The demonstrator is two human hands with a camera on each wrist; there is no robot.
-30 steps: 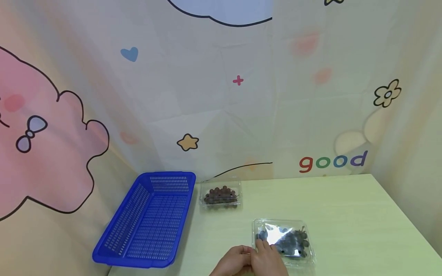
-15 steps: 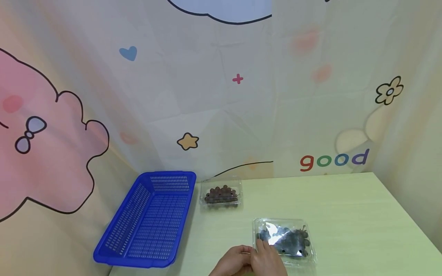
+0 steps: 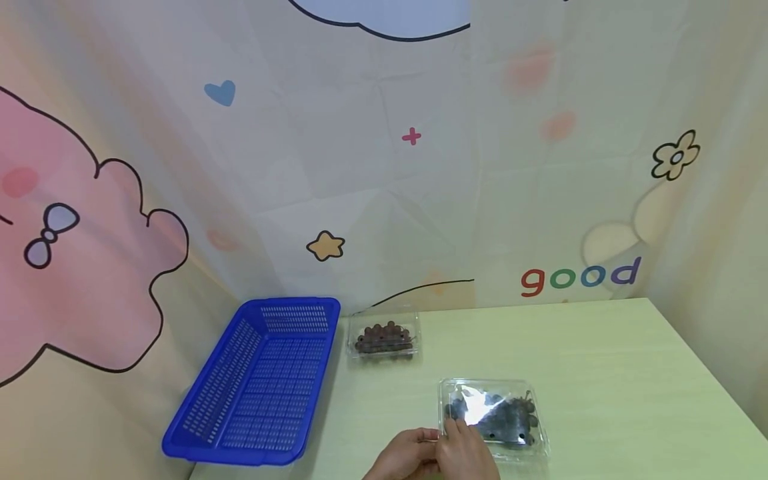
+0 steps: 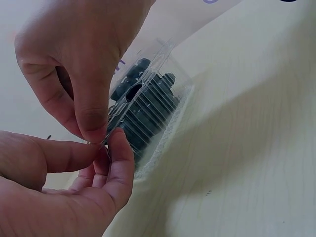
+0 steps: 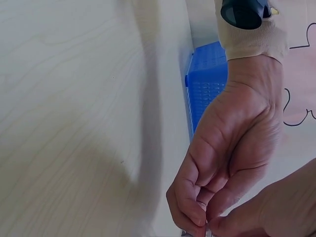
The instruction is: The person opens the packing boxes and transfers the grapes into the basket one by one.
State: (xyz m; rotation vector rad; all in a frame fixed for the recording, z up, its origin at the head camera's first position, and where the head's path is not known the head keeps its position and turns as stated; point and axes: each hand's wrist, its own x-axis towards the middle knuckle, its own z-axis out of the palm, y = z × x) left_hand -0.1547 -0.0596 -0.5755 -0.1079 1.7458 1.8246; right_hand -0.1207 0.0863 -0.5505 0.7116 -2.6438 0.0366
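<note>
A clear plastic clamshell box of dark grapes (image 3: pixel 498 417) lies near the table's front, to the right of centre. At its left corner, my left hand (image 3: pixel 402 457) pinches the plastic edge between thumb and forefinger. Right beside it, my right hand (image 3: pixel 467 457) pinches the same edge, some of its fingers lying over the lid. The left wrist view shows the fingertips of both hands meeting at the rim of the box (image 4: pixel 153 98). Most of the box is outside the right wrist view, where the left hand (image 5: pixel 232 133) shows palm-side.
A blue plastic basket (image 3: pixel 327 373) with slotted walls stands at the left of the pale table (image 3: pixel 600 373). Behind and left of the hands sits a second clear box with reddish grapes (image 3: pixel 384 340). A printed curtain (image 3: pixel 372 167) hangs along the table's back edge.
</note>
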